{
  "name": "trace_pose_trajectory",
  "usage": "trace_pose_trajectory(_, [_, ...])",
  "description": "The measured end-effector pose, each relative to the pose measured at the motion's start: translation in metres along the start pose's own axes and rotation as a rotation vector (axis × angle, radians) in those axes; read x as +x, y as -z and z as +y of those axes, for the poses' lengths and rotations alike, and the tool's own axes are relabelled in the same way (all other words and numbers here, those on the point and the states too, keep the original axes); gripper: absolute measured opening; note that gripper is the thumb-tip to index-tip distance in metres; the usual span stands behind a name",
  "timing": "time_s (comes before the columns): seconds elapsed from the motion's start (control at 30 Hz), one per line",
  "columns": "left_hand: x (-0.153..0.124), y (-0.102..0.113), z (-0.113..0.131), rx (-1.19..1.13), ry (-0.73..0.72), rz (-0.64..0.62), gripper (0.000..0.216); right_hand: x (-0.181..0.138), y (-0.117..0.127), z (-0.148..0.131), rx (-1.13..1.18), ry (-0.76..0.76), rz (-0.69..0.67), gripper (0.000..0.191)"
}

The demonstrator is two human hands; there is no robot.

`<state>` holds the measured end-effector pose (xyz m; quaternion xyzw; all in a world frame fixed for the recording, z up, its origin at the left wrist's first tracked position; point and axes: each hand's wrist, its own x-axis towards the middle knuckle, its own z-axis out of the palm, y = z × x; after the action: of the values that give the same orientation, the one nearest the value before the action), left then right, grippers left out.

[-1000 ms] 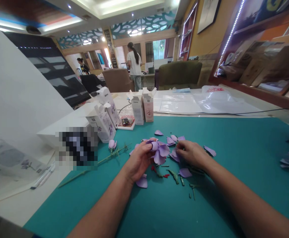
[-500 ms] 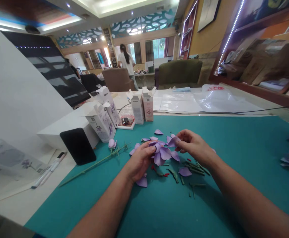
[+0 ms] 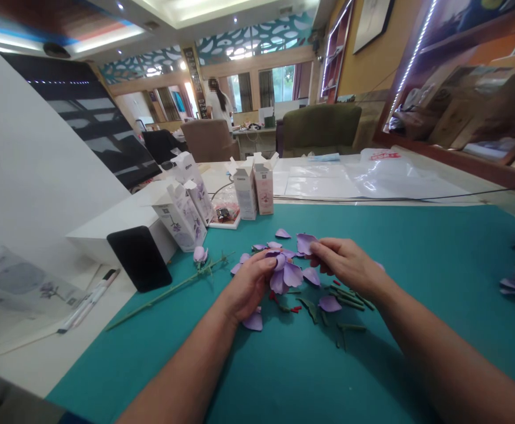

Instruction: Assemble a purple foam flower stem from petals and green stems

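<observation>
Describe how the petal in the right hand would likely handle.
The petal is probably light, since it looks thin. It seems fairly stiff, as its broad end juts beyond the right hand without visible drooping.

We seem to be in a shop or studio, though we cannot tell which; it looks more like a public room than a home. We see a patterned teal panel (image 3: pixel 255 35) high up, a recessed ceiling light (image 3: pixel 226 7), a lettered post (image 3: pixel 194 76), light-edged shelves (image 3: pixel 333 62) and a framed picture (image 3: pixel 372 25). Padded armchairs (image 3: pixel 322 132) stand beyond our counter (image 3: pixel 109 309), and a person (image 3: pixel 217 107) in a white top is farther back. Near us, purple petals (image 3: pixel 330 304) and cut green stems (image 3: pixel 347 302) lie on a green mat (image 3: pixel 429 259), so this end looks like a work area.
</observation>
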<state>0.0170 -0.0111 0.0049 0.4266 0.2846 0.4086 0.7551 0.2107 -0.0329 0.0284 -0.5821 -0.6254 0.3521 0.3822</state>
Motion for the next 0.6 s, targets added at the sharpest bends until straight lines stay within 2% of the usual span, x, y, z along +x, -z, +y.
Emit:
trace_pose_trajectory(0.13, [-0.001, -0.003, 0.001, 0.018, -0.009, 0.010, 0.031, -0.001, -0.001, 0.001, -0.056, 0.040, -0.017, 0.038])
trace_pose_trajectory(0.27, [-0.001, -0.004, 0.001, 0.028, -0.018, 0.049, 0.028, -0.003, -0.004, -0.001, -0.036, 0.041, 0.033, 0.037])
trace_pose_trajectory(0.4, [0.001, -0.003, 0.000, 0.031, -0.026, 0.032, 0.023, -0.004, -0.007, -0.005, -0.018, 0.016, 0.070, 0.034])
trace_pose_trajectory(0.6, [0.001, -0.005, 0.000, 0.045, -0.029, 0.023, 0.022, -0.006, -0.012, -0.007, -0.036, 0.046, 0.041, 0.035])
